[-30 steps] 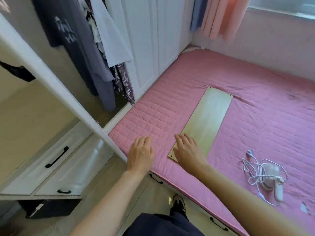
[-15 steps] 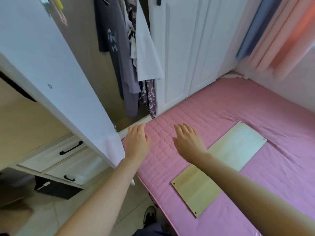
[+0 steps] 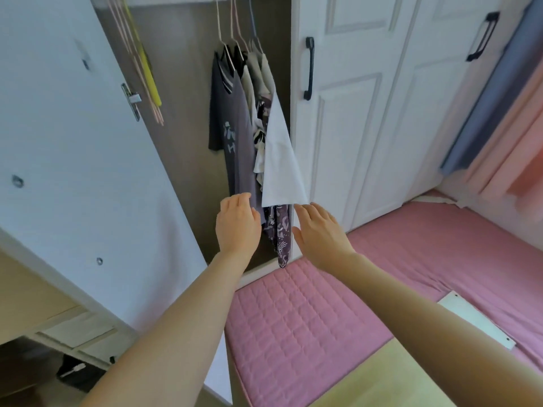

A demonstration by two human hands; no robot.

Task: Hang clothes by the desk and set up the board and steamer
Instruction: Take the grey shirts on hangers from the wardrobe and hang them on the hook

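Both hands reach toward clothes hanging in the open wardrobe.

The left hand and right hand are empty, fingers straight, just before the grey shirt and white garment; the board lies on the pink bed.

Home bedroom: open wardrobe with hung clothes, pink quilted mattress, curtains.
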